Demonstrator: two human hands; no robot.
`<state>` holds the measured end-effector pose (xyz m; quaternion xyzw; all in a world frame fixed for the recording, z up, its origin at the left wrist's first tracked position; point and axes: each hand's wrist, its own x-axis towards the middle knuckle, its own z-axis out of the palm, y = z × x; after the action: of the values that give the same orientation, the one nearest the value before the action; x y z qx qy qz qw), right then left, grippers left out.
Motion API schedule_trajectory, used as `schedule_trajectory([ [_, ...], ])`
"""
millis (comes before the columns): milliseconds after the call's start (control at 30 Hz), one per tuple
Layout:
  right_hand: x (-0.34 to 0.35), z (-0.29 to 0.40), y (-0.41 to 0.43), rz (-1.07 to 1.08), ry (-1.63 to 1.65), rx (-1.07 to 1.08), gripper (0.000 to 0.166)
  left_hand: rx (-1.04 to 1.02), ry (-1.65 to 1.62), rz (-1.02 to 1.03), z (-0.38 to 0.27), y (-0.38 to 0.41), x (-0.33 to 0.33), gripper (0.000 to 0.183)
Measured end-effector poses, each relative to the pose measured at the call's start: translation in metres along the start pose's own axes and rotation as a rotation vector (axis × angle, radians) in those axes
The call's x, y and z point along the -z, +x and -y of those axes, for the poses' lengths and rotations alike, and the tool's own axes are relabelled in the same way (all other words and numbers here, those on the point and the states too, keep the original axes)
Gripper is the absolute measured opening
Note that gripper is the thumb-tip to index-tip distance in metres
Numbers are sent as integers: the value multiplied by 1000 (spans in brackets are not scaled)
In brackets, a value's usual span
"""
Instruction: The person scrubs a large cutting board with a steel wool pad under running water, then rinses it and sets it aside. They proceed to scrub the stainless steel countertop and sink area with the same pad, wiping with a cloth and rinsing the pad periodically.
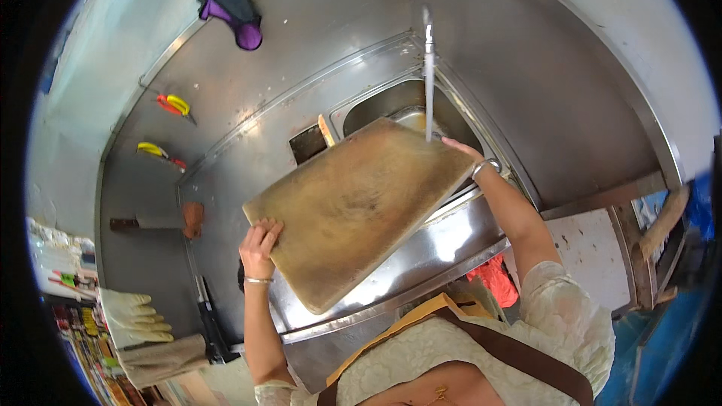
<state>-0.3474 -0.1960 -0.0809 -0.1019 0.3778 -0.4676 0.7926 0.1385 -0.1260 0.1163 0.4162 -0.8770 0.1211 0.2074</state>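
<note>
A large, stained cutting board (350, 208) lies slanted across the front of a steel sink (383, 96), covering much of the basin. My left hand (262, 239) grips its left edge, fingers curled over the top face. At the far right corner, my right hand (463, 149) holds the board, with the thumb side hidden by the edge. Water (430, 96) runs from the faucet (428, 31) and meets the board's far right corner near my right fingers. Dark marks show on the middle of the board.
A dark rectangular block (308, 144) sits beside the basin. Scissors with red and yellow handles (174, 104) hang on the steel backsplash, another pair (161, 155) below. A cleaver (152, 224) is at left, near black-handled tools (211, 321). Rubber gloves (135, 316) hang at lower left.
</note>
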Motion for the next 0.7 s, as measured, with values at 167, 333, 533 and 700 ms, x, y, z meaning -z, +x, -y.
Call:
schedule_trajectory([
  [167,13,-5,31,101,-16,-150,44,34,76,-4,26,-4,-22,35],
  [333,47,-18,73,-30,-301,-30,44,22,126,35,23,-11,-33,37],
  [533,64,4,64,-665,-1463,236,57,-19,158,2,13,-9,-55,37],
  [700,-47,22,12,-813,-1799,368,58,-13,136,43,7,5,-54,39],
])
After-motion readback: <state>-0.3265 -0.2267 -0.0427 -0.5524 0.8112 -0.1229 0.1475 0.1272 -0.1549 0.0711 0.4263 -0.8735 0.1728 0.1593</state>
